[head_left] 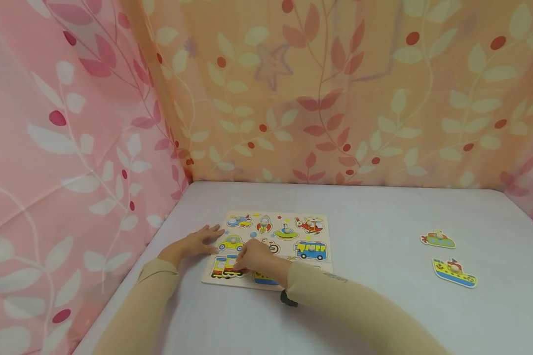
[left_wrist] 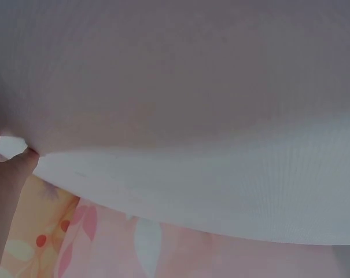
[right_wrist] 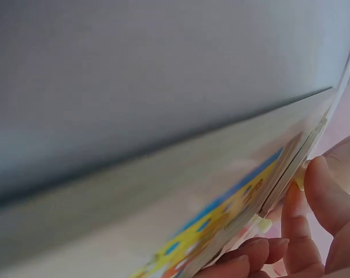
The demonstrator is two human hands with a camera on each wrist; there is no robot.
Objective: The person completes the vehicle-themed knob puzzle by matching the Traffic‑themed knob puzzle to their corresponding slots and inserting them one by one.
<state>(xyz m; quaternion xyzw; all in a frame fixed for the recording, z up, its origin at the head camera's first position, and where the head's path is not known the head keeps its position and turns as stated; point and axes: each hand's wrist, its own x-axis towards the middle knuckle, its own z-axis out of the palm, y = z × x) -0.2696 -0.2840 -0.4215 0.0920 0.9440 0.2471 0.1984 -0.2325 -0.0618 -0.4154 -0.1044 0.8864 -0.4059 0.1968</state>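
Observation:
A flat wooden puzzle board (head_left: 222,281) with vehicle pictures lies on the white table. My right hand (head_left: 257,257) is over its front left part, pinching a train puzzle piece (head_left: 231,271) between thumb and finger. In the right wrist view, the thumb (right_wrist: 331,197) and a finger meet at a small pale yellow knob (right_wrist: 300,176). The train piece overlaps a matching train picture (head_left: 217,266) on the board, offset to its right. My left hand (head_left: 201,240) rests at the board's left edge, fingers extended, beside the yellow car piece (head_left: 232,241).
Apart from the board, on the right of the table, lie a green submarine piece (head_left: 439,240) and a ship piece (head_left: 455,273). Knobbed pieces such as the helicopter (head_left: 313,225) and blue bus (head_left: 311,250) sit in the board. Patterned curtains (head_left: 266,98) border the table.

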